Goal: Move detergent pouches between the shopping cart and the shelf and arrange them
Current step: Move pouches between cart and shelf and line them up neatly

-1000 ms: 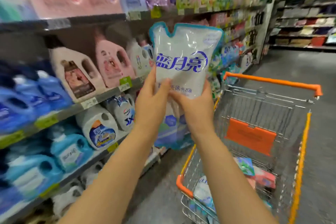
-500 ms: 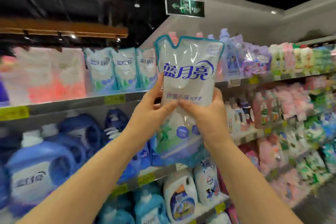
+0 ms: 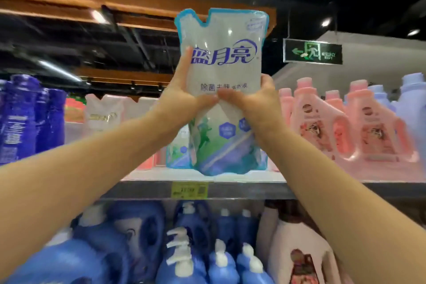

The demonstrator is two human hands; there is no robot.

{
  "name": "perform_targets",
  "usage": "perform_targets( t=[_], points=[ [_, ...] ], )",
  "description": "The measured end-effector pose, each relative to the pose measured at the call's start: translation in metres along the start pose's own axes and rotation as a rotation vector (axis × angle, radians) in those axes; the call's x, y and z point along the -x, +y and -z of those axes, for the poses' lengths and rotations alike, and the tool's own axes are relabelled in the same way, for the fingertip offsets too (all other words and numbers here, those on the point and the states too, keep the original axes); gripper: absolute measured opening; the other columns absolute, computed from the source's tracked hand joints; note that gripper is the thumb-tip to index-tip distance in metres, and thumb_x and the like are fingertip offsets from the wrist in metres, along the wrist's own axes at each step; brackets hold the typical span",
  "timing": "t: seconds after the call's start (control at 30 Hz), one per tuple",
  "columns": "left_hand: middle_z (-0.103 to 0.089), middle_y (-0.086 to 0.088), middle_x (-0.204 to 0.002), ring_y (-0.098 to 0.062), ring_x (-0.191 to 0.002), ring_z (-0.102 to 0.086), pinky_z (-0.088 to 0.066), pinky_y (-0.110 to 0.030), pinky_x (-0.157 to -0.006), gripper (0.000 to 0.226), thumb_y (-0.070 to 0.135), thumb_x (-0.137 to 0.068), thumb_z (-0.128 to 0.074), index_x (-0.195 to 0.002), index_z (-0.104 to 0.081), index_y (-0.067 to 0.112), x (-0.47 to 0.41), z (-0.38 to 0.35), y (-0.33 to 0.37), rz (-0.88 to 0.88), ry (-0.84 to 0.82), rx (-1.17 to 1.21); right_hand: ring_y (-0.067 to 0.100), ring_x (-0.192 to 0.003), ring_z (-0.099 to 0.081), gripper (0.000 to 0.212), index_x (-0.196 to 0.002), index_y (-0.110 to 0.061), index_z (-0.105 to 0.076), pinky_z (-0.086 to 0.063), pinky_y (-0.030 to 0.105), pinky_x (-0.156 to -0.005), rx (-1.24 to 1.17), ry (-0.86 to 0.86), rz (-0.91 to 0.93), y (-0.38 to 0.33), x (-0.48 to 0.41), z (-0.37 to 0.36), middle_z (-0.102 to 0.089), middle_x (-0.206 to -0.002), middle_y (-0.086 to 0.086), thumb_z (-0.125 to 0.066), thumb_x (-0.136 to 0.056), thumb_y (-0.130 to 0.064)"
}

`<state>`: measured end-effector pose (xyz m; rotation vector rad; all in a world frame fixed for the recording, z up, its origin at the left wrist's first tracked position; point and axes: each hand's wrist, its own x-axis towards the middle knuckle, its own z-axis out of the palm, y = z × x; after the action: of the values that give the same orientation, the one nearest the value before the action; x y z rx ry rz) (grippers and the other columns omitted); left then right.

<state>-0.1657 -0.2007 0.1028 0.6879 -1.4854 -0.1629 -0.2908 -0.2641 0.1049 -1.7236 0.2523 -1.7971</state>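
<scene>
Detergent pouch (image 3: 224,69) held upright, left hand (image 3: 184,97) and right hand (image 3: 259,104) gripping its middle with curled fingers, its base just above the shelf (image 3: 253,189) front edge: shelving step, I'd say, and next it wants setting down upright.

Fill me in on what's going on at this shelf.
A person holds a white plastic detergent pouch with blue trim upright in both hands, left hand on its left edge, right hand on its right. Its base is about level with the grey metal shelf, before a similar pouch standing there; whether it rests there yet is unclear. Pink plastic jugs stand to the right.
</scene>
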Motion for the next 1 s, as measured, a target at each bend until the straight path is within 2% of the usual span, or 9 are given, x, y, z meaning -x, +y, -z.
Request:
perform_targets(
  t=[0.13,0.23,0.33,0.4,0.5,0.6,0.7,0.77,1.0],
  points=[
    [-0.048,-0.004,-0.139,-0.017,-0.116,-0.057,-0.054,-0.026,-0.086,0.099,-0.010,-0.075,-0.067,-0.150,-0.011,0.024,-0.048,0.021,-0.022,-0.023,0.033,-0.120,0.017,-0.086,-0.063,0.066,-0.111,-0.013,-0.038,-0.054,0.028,-0.070,-0.067,-0.006,-0.015,0.036,-0.051,-0.029,-0.062,-0.106,0.008,-0.084,-0.065,-0.014],
    [-0.048,0.004,-0.129,-0.009,-0.109,-0.055,-0.051,-0.017,-0.083,0.099,-0.007,-0.078,-0.066,-0.150,-0.007,0.025,-0.065,0.034,-0.042,-0.023,0.068,-0.207,0.022,-0.089,-0.064,0.068,-0.110,-0.016,-0.035,-0.048,0.025,-0.059,-0.062,-0.014,-0.033,0.066,-0.071,-0.047,-0.062,-0.111,0.010,-0.085,-0.065,-0.021],
    [-0.046,0.004,-0.133,-0.011,-0.117,-0.052,-0.046,-0.028,-0.099,0.102,0.000,-0.076,-0.071,-0.150,-0.005,0.025,-0.076,0.053,-0.073,0.002,0.067,-0.273,0.026,-0.095,-0.065,0.075,-0.111,-0.016,-0.035,-0.048,0.024,-0.056,-0.042,-0.023,-0.058,0.099,-0.084,-0.068,-0.059,-0.113,0.011,-0.088,-0.058,-0.025],
    [-0.045,0.001,-0.139,-0.014,-0.122,-0.049,-0.041,-0.036,-0.105,0.104,0.004,-0.074,-0.074,-0.150,-0.006,0.026,-0.082,0.064,-0.097,0.035,0.054,-0.302,0.025,-0.093,-0.065,0.073,-0.111,-0.016,-0.034,-0.042,0.015,-0.043,0.010,-0.023,-0.080,0.123,-0.091,-0.079,-0.059,-0.109,0.007,-0.087,-0.061,-0.024],
    [-0.044,0.001,-0.138,-0.011,-0.117,-0.048,-0.043,-0.028,-0.099,0.103,0.005,-0.074,-0.074,-0.149,-0.007,0.027,-0.086,0.074,-0.132,0.082,0.043,-0.292,0.023,-0.088,-0.066,0.073,-0.113,-0.014,-0.035,-0.036,0.010,-0.034,0.059,-0.035,-0.133,0.159,-0.095,-0.090,-0.059,-0.095,-0.003,-0.086,-0.063,-0.024],
    [-0.045,0.010,-0.120,-0.011,-0.111,-0.051,-0.047,-0.028,-0.090,0.105,0.005,-0.074,-0.075,-0.149,-0.006,0.031,-0.086,0.083,-0.162,0.125,0.048,-0.278,0.022,-0.081,-0.064,0.071,-0.110,-0.017,-0.037,-0.038,0.010,-0.034,0.136,-0.065,-0.165,0.187,-0.095,-0.099,-0.060,-0.096,-0.002,-0.087,-0.060,-0.028],
    [-0.045,0.010,-0.128,-0.013,-0.119,-0.048,-0.046,-0.034,-0.097,0.113,0.018,-0.067,-0.081,-0.147,-0.005,0.039,-0.089,0.093,-0.190,0.163,0.067,-0.341,0.019,-0.091,-0.063,0.072,-0.110,-0.018,-0.035,-0.054,0.024,-0.062,0.205,-0.101,-0.184,0.206,-0.096,-0.104,-0.060,-0.102,0.000,-0.086,-0.061,-0.027],
    [-0.039,0.006,-0.141,-0.016,-0.122,-0.048,-0.048,-0.037,-0.096,0.114,0.018,-0.067,-0.080,-0.147,-0.003,0.041,-0.090,0.099,-0.204,0.205,0.064,-0.354,0.018,-0.096,-0.061,0.072,-0.110,-0.018,-0.032,-0.054,0.034,-0.083,0.263,-0.143,-0.210,0.213,-0.098,-0.108,-0.058,-0.104,0.001,-0.086,-0.063,-0.026],
    [-0.037,0.005,-0.145,-0.020,-0.119,-0.052,-0.048,-0.044,-0.098,0.101,0.012,-0.081,-0.069,-0.145,0.002,0.044,-0.097,0.114,-0.225,0.296,-0.059,-0.432,0.023,-0.110,-0.057,0.090,-0.125,-0.012,-0.024,-0.048,0.041,-0.097,0.419,-0.250,-0.328,0.227,-0.112,-0.113,-0.054,-0.119,0.005,-0.085,-0.063,-0.037]
  ],
)
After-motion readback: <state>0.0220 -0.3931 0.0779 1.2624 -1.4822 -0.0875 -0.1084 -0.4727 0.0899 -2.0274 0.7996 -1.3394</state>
